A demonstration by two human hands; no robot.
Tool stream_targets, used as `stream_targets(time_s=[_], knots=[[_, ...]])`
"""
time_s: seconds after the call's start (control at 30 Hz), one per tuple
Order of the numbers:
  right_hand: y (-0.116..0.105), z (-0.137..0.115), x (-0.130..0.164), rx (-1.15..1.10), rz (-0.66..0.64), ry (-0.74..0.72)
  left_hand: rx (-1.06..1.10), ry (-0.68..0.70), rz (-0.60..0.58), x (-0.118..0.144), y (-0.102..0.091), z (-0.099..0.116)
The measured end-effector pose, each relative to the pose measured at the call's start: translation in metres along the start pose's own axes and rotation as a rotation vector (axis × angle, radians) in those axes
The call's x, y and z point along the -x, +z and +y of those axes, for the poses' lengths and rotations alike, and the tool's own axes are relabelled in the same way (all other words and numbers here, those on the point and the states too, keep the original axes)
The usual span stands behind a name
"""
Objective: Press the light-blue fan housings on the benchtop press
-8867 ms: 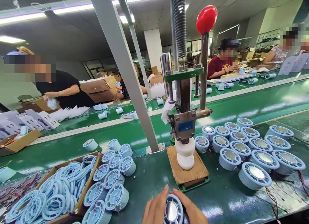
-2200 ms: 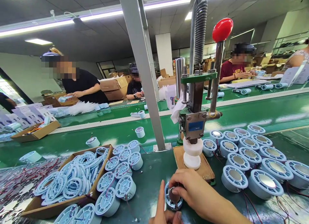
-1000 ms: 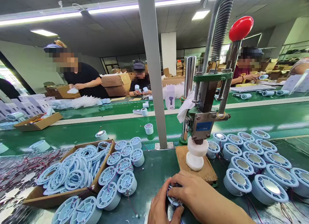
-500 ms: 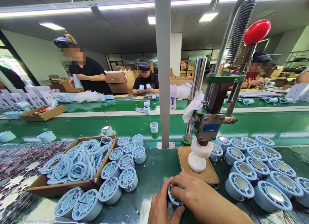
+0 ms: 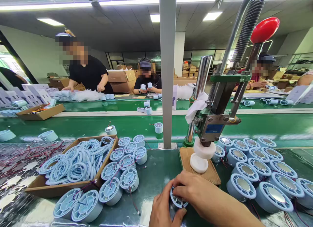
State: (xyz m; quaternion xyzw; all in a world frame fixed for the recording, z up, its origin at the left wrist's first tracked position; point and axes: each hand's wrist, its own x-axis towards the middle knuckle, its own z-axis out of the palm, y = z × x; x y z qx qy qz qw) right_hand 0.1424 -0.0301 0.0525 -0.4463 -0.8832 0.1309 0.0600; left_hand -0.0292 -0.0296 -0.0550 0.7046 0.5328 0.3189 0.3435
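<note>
A: We start with the largest item, the press (image 5: pixel 215 122), at 1 o'clock from our hands; its white die (image 5: pixel 199 162) sits on a wood block (image 5: pixel 210 175), likely kept within reach.

B: At 9 o'clock the box (image 5: pixel 61 188) holds loose rings (image 5: pixel 73 162); finished housings (image 5: pixel 261 168) line up at 3 o'clock.

A: Smallest: one housing (image 5: pixel 178 201) rests on the bench (image 5: pixel 151 175). Our left hand (image 5: pixel 162 210) cups its side to steady it; our right hand (image 5: pixel 195 191) pinches its top rim.
</note>
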Motion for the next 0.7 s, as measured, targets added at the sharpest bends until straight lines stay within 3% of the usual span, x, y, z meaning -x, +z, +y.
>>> stream_targets(time_s=[0.3, 0.5, 0.7], knots=[[0.017, 0.014, -0.005, 0.061, 0.177, -0.157, -0.083, 0.128, 0.001, 0.0, 0.006, -0.015], [0.008, 0.018, -0.007, 0.048, 0.085, -0.167, -0.1, 0.103, 0.006, -0.003, 0.005, -0.016], [0.006, 0.019, 0.0, -0.018, 0.11, -0.155, -0.108, 0.095, -0.004, -0.006, 0.002, -0.019]])
